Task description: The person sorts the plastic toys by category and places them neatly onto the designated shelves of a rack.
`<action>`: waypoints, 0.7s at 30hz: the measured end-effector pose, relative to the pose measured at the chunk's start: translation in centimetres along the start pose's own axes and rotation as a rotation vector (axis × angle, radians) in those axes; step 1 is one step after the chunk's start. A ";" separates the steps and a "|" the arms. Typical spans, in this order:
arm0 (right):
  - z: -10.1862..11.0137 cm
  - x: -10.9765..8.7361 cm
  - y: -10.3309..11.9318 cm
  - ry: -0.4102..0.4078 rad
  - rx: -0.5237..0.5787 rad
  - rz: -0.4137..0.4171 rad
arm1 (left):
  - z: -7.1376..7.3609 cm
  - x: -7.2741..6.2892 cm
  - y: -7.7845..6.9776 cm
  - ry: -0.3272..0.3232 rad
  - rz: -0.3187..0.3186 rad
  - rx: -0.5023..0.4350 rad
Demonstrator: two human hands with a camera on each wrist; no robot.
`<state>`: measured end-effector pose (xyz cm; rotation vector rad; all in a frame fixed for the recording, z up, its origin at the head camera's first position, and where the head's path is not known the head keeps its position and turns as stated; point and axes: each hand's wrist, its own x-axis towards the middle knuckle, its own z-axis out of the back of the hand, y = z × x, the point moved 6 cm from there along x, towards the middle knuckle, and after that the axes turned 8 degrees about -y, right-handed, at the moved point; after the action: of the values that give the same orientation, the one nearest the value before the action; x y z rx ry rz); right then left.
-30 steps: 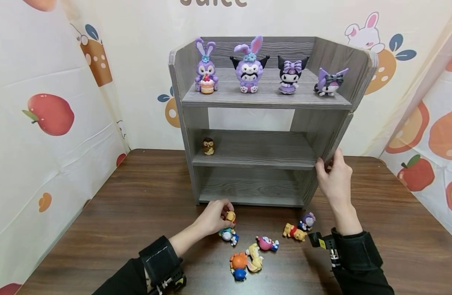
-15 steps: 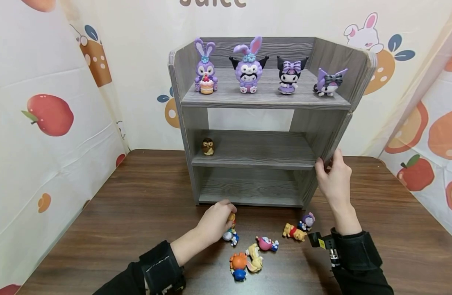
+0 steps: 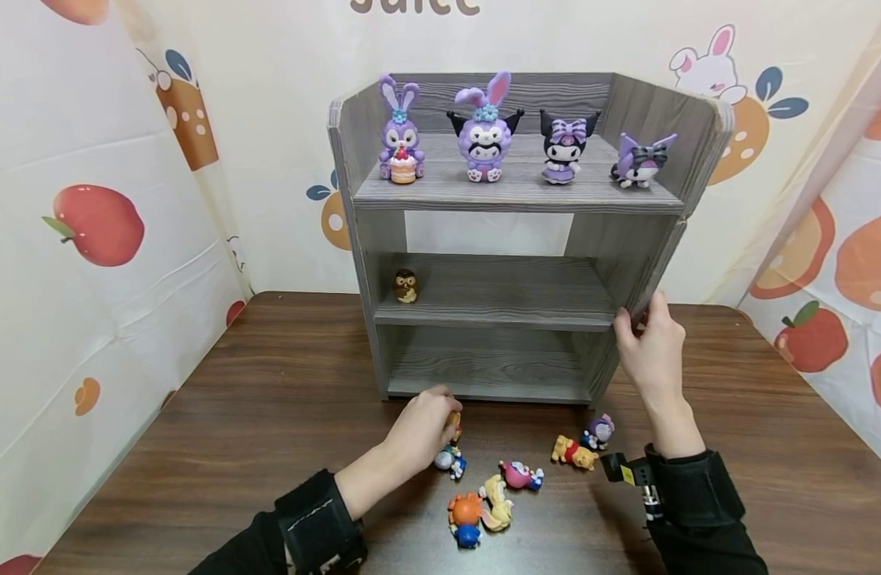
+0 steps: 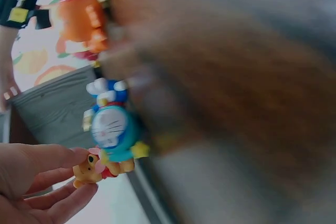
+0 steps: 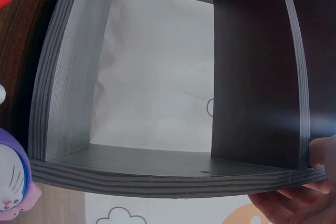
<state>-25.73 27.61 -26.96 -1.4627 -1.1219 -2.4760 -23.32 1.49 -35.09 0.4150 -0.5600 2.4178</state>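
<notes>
My left hand (image 3: 420, 431) pinches the head of a small yellow bear figurine in a red shirt (image 4: 89, 172), low in front of the shelf, between thumb and fingers. Right beside it lies a teal cat figurine with a whiskered white face (image 4: 111, 128), partly hidden by the hand in the head view. My right hand (image 3: 653, 351) grips the right side panel of the grey wooden shelf (image 3: 498, 326), with the thumb on its front edge and fingers behind. On the middle tier, at the left, stands a brown owl figurine (image 3: 406, 285).
Purple rabbit and black-eared figurines, such as a bunny with a cake (image 3: 402, 144), line the top tier. On the brown table (image 3: 267, 383) lie an orange figurine (image 3: 465, 511), a pale yellow one (image 3: 496, 503), a pink one (image 3: 519, 474), a bear (image 3: 573, 453) and a purple-hooded one (image 3: 599, 431).
My left hand has turned slightly over the yellow bear figurine, hiding more of it and of the teal figurine. My right hand stays on the shelf panel.
</notes>
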 end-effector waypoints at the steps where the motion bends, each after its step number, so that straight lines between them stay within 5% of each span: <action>1: 0.0 0.0 0.0 0.000 -0.001 0.000 | 0.3 0.1 -0.1 -0.011 0.004 -0.011; 11: 0.0 0.1 0.0 0.000 -0.011 -0.014 | 4.6 2.1 -2.0 -0.145 0.016 -0.099; 21: -0.1 -0.1 0.0 -0.001 -0.009 -0.015 | 9.4 4.8 -4.0 -0.247 -0.034 -0.052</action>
<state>-25.70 27.54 -27.05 -1.4628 -1.1271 -2.4936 -22.98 2.18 -23.88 0.7005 -0.7147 2.3293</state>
